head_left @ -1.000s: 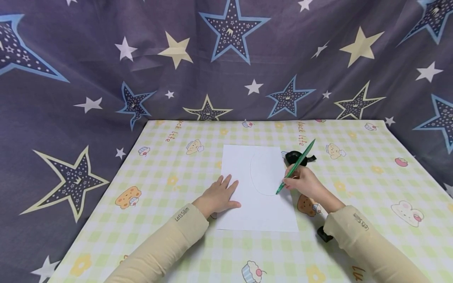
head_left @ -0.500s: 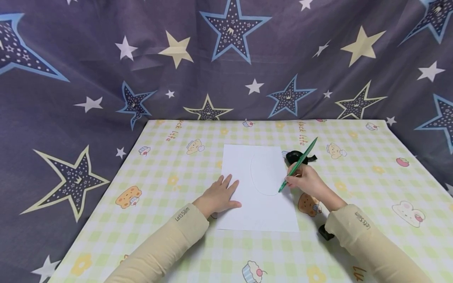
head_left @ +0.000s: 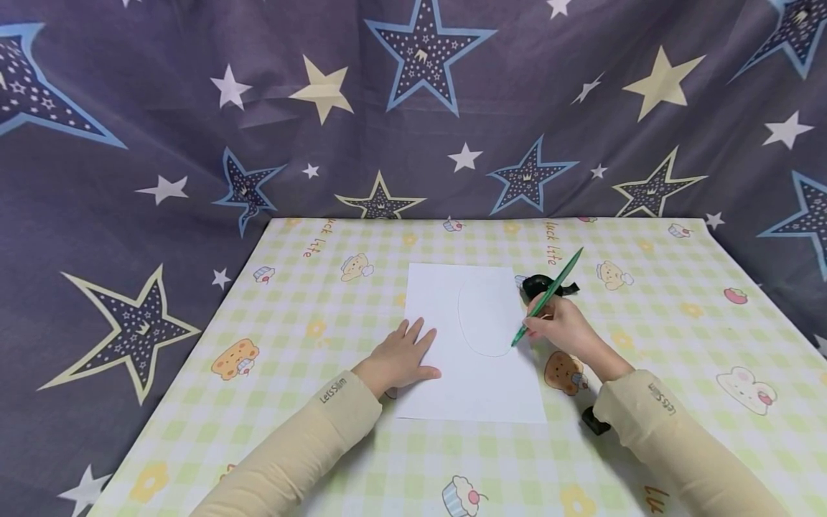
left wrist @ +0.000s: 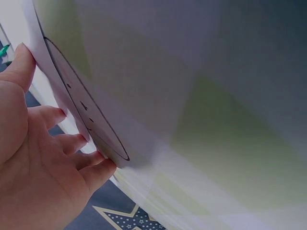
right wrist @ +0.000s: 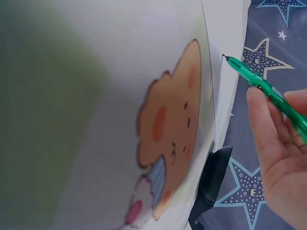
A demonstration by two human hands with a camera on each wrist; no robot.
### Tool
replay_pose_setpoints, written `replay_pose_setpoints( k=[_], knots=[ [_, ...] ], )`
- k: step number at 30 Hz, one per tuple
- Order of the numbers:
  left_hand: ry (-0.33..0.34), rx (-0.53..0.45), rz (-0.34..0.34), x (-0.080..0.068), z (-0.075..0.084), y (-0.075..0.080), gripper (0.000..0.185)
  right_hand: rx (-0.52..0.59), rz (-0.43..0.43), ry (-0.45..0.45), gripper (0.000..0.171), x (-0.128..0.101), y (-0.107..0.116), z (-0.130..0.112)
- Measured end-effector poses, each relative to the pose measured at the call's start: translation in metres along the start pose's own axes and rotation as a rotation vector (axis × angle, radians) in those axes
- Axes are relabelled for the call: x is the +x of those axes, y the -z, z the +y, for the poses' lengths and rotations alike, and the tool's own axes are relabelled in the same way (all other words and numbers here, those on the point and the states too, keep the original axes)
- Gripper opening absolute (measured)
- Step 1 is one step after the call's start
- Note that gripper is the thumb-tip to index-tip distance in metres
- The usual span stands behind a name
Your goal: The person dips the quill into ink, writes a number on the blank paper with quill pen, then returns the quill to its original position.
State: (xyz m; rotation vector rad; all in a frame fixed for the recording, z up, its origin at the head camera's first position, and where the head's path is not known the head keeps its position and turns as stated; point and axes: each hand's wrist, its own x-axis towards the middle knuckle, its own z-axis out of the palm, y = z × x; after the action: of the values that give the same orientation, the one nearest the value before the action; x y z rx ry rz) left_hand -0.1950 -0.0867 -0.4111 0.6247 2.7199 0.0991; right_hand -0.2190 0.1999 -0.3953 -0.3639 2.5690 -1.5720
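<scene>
Right hand: my right hand (head_left: 561, 329) grips the green pen (head_left: 548, 295), fingers and thumb curled round its lower barrel, off the right edge of the sheet.

Pen: a slim, translucent green plastic stick, tilted so its top leans toward the far right corner of the table; its dark tip touches the sheet close to the right edge, at the lower right of the drawn curve. The right wrist view shows the tip (right wrist: 224, 57) meeting the paper, my fingers (right wrist: 268, 125) just behind it.

Left hand: my left hand (head_left: 402, 359) lies flat, fingers straight and slightly spread, pressing on the sheet's left edge near its near left corner. It holds nothing.

Sheet: the white paper (head_left: 452, 388) is a plain, smooth rectangle lying flat in the middle of the table, long side running away from me. A thin oval line (head_left: 460, 316) is drawn on its far half, open where the pen tip stands.

Table: the table (head_left: 678, 345) wears a glossy cloth of pale green and yellow checks, printed with bears, cupcakes and flowers.

Black clip: a small black clip (head_left: 541, 286) sits just beyond my right hand, beside the sheet's far right corner.

Backdrop: soft grey-blue fabric with stars (head_left: 194, 129) hangs behind the far edge and both sides.
</scene>
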Motion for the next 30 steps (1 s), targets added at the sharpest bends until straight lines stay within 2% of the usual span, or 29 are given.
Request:
replay_pose_setpoints(
  k=[30],
  knots=[
    [0.013, -0.037, -0.01, -0.002, 0.0, 0.002, 0.078, -0.047, 0.034, -0.013, 0.008, 0.011, 0.007, 0.005]
  ],
)
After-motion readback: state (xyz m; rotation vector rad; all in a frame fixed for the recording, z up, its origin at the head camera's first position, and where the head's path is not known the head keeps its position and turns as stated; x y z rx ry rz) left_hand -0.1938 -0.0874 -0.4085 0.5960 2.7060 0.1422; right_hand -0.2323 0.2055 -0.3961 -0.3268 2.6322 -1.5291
